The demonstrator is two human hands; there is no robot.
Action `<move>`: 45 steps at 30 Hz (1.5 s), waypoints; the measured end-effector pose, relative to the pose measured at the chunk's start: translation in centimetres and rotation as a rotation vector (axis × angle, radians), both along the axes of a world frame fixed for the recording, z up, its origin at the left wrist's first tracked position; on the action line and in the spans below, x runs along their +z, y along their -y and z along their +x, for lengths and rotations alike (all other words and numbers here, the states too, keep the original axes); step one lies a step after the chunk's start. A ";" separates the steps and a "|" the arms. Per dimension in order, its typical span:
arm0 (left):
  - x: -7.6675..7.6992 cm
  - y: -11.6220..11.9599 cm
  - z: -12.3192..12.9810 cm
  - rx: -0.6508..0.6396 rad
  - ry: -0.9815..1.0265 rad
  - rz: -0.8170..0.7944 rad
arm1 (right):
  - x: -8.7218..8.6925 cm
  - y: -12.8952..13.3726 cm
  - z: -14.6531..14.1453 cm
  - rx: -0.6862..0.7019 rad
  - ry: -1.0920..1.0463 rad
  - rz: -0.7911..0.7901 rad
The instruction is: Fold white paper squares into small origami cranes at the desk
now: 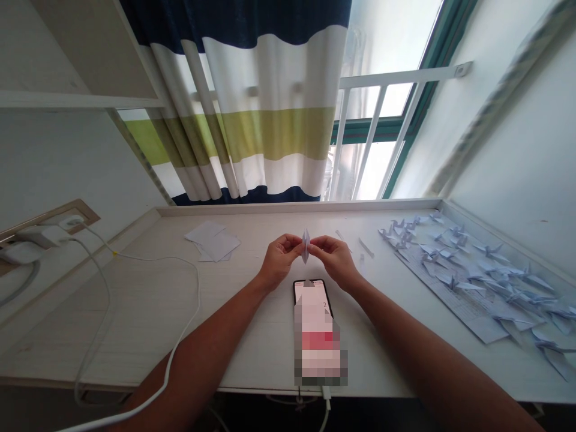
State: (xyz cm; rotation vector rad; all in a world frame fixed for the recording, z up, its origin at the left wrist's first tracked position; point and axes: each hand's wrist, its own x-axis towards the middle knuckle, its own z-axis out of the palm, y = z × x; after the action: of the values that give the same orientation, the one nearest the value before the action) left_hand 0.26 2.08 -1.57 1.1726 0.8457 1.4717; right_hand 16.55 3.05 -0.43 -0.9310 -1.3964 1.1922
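Note:
A small folded piece of white paper (306,247), narrow and pointed at top and bottom, is held upright above the middle of the desk. My left hand (281,259) pinches it from the left side. From the right, my right hand (333,257) pinches it between thumb and fingers. Just below the hands lies a phone (310,306) with a lit, partly blurred screen. Many folded paper cranes (454,282) spread over the right side of the desk, several of them on a printed sheet (483,329).
Loose paper squares (218,243) lie at the back left. Thin paper strips (366,247) are right of my hands. A white cable (198,294) runs from the wall socket (90,211) across the desk and over my left forearm. A curtain (279,132) hangs behind the raised back edge.

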 end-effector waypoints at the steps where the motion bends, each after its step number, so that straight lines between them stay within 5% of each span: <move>1: 0.0 0.0 0.0 0.007 -0.009 0.009 | -0.1 0.0 0.0 0.000 0.003 0.001; 13: -0.4 0.0 0.1 0.125 -0.161 0.028 | -0.1 0.2 -0.3 -0.059 0.123 0.076; 29: -0.2 0.0 0.6 0.259 -0.150 0.070 | 0.4 1.2 -1.0 -0.024 0.003 0.047; 45: 0.6 0.4 0.7 0.198 -0.082 0.024 | -0.5 0.0 -0.6 -0.102 -0.072 0.081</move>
State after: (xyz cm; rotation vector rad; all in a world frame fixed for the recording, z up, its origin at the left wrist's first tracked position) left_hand 0.98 1.69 -0.96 1.2008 1.0270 1.6059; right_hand 15.95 3.10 -0.90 -0.8836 -1.3149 1.0748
